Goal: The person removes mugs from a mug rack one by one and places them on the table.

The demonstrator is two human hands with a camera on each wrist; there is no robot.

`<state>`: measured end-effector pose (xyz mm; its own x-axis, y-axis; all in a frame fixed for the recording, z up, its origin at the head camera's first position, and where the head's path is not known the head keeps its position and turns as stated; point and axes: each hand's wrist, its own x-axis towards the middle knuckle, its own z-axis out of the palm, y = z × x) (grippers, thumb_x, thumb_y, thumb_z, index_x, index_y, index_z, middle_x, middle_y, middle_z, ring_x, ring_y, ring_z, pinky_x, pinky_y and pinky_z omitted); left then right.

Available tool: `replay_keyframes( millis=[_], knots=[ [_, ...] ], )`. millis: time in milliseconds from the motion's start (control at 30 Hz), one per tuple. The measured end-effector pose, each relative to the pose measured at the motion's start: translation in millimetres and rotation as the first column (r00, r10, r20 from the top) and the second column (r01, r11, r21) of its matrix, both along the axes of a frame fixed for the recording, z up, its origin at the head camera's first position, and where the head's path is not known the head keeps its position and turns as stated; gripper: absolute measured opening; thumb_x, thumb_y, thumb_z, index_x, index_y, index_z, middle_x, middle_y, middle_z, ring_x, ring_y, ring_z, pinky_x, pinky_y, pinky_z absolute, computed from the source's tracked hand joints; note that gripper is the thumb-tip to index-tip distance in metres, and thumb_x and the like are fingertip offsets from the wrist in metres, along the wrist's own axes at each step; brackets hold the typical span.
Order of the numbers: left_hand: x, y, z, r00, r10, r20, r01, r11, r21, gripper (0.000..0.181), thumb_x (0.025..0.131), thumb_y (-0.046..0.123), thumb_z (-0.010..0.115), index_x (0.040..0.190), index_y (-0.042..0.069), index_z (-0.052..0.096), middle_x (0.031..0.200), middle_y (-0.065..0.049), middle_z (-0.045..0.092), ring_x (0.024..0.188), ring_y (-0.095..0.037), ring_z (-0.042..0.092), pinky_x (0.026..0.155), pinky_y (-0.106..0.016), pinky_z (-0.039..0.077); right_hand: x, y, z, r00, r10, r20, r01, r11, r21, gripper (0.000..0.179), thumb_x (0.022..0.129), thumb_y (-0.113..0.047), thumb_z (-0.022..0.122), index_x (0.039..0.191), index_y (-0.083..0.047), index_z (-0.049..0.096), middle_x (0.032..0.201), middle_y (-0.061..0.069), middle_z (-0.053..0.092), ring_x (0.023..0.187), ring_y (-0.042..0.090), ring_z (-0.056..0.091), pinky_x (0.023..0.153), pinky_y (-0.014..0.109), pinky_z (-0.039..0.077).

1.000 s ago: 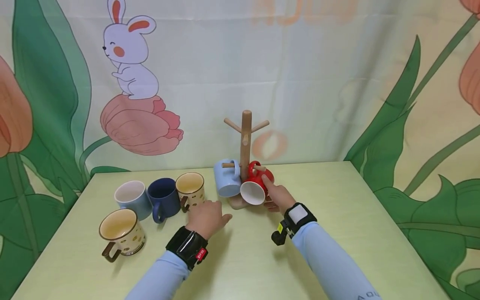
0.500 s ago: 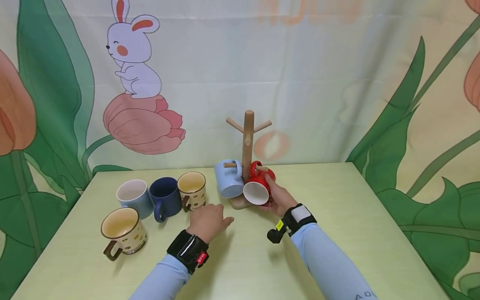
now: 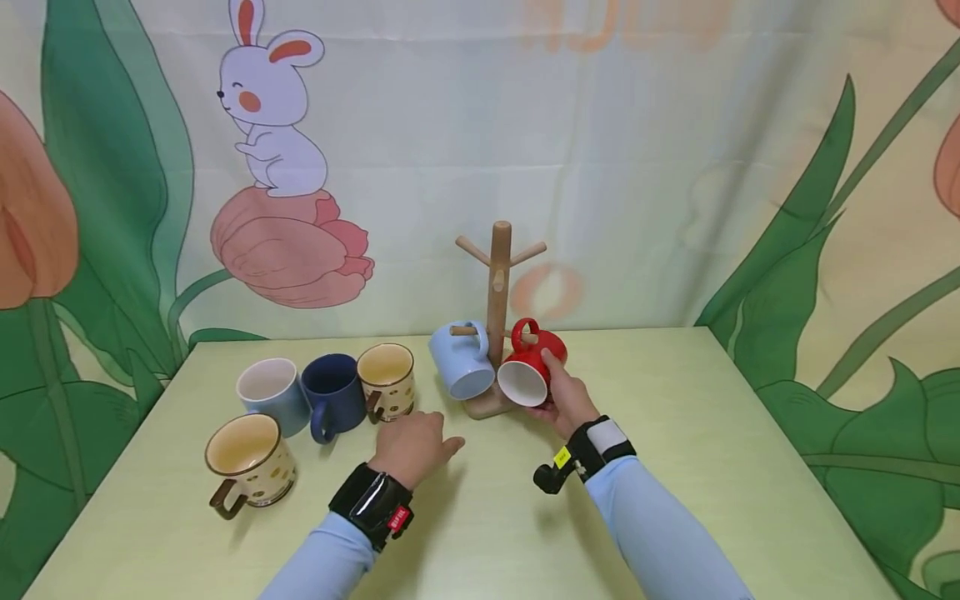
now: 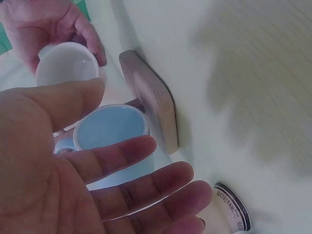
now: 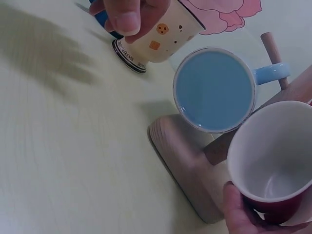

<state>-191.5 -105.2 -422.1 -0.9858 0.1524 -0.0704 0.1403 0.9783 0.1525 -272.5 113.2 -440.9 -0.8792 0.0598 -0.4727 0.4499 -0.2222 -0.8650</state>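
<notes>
My right hand [image 3: 567,398] grips a red mug [image 3: 551,348] with a white inside, thumb on its side and fingers beneath. The mug hangs tilted, mouth toward me, its handle at the lower right peg of a wooden mug tree [image 3: 498,292]. On the lower left peg a light blue mug [image 3: 457,358] hangs by its handle, mouth down and tilted. My left hand [image 3: 412,450] hovers in front of a cream patterned mug [image 3: 387,379], holding nothing. In the left wrist view its fingers [image 4: 141,183] are spread and relaxed.
Left of the cream mug stand a navy mug [image 3: 332,396] and a blue-and-white mug [image 3: 273,392]. A second cream mug [image 3: 247,458] with a brown handle is nearer on the left. Behind the pale table [image 3: 675,467] hangs a printed curtain [image 3: 637,167].
My right hand and the red mug have moved slightly right, the handle now farther out along the peg. The light blue mug tilts more, its rim swung right. My left hand stays nearly still.
</notes>
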Motion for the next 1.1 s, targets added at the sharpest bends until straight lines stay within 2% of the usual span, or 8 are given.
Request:
replay_keyframes(
  millis=[133,267,500,633,733,867,967,1100],
  knots=[
    [0.4,0.7,1.0,1.0,-0.005,0.002,0.005,1.0,0.013,0.045,0.092,0.049,0.066,0.105,0.007,0.07,0.087,-0.012,0.068,0.08,-0.032,0.067,0.064,-0.048,0.052,10.0,6,4.2,0.994,-0.001,-0.106,0.009,0.998,0.068,0.073,0.097,-0.055,0.053,0.144,0.0,0.04,0.13,0.018,0.054,0.107,0.032,0.058,0.097,0.044,0.049],
    [-0.9,3.7,2.3,1.0,-0.009,-0.006,0.01,0.998,0.062,0.045,0.093,0.05,0.064,0.106,0.007,0.07,0.087,-0.01,0.068,0.079,-0.031,0.066,0.064,-0.047,0.052,19.6,11,5.6,0.98,-0.013,-0.197,0.036,0.993,0.112,0.074,0.096,-0.052,0.057,0.145,-0.001,0.037,0.137,0.017,0.05,0.116,0.033,0.054,0.099,0.044,0.048],
    [-1.5,12.8,11.4,0.993,-0.035,-0.109,0.057,0.975,0.213,0.051,0.095,0.053,0.06,0.119,0.008,0.067,0.09,-0.007,0.068,0.078,-0.024,0.065,0.06,-0.04,0.052,40.0,18,2.3,0.948,-0.039,-0.316,0.11,0.971,0.212,0.079,0.095,-0.046,0.063,0.152,-0.004,0.027,0.14,0.015,0.047,0.12,0.032,0.052,0.097,0.044,0.049],
    [-3.2,17.9,18.9,0.986,-0.061,-0.158,0.109,0.941,0.321,0.055,0.095,0.051,0.062,0.127,0.006,0.062,0.104,-0.01,0.07,0.085,-0.026,0.067,0.067,-0.041,0.055,48.4,20,-1.2,0.925,-0.004,-0.379,0.108,0.961,0.254,0.079,0.094,-0.042,0.067,0.152,-0.006,0.027,0.138,0.015,0.05,0.12,0.031,0.053,0.097,0.044,0.049],
    [-4.9,21.0,25.5,0.984,-0.073,-0.161,0.132,0.909,0.396,0.059,0.094,0.05,0.062,0.134,0.007,0.058,0.117,-0.011,0.069,0.096,-0.028,0.068,0.075,-0.045,0.056,53.6,19,-3.0,0.911,0.034,-0.41,0.095,0.952,0.29,0.083,0.091,-0.04,0.071,0.153,-0.01,0.026,0.139,0.013,0.049,0.122,0.031,0.052,0.096,0.045,0.05],
    [-6.5,23.9,34.2,0.987,-0.088,-0.13,0.141,0.862,0.487,0.06,0.094,0.048,0.064,0.138,0.008,0.055,0.114,-0.008,0.068,0.096,-0.026,0.067,0.075,-0.043,0.057,61.3,16,-3.7,0.882,0.107,-0.46,0.062,0.94,0.337,0.088,0.087,-0.038,0.076,0.155,-0.014,0.025,0.144,0.01,0.046,0.127,0.032,0.049,0.096,0.045,0.049],
    [-6.2,24.5,39.4,0.986,-0.123,-0.11,0.163,0.824,0.542,0.054,0.095,0.043,0.065,0.136,0.009,0.057,0.111,-0.005,0.069,0.094,-0.022,0.066,0.076,-0.039,0.057,66.7,14,-1.9,0.847,0.182,-0.5,0.036,0.918,0.394,0.087,0.086,-0.036,0.078,0.154,-0.016,0.027,0.146,0.009,0.045,0.129,0.033,0.048,0.098,0.046,0.048],
    [-1.6,22.1,43.7,0.984,-0.16,-0.073,0.17,0.766,0.62,0.038,0.097,0.034,0.064,0.127,0.01,0.062,0.105,-0.001,0.069,0.087,-0.02,0.065,0.073,-0.036,0.056,71.1,10,1.7,0.786,0.303,-0.539,0.011,0.865,0.502,0.086,0.084,-0.033,0.079,0.153,-0.017,0.031,0.145,0.008,0.047,0.128,0.032,0.049,0.096,0.047,0.049]
  ],
)
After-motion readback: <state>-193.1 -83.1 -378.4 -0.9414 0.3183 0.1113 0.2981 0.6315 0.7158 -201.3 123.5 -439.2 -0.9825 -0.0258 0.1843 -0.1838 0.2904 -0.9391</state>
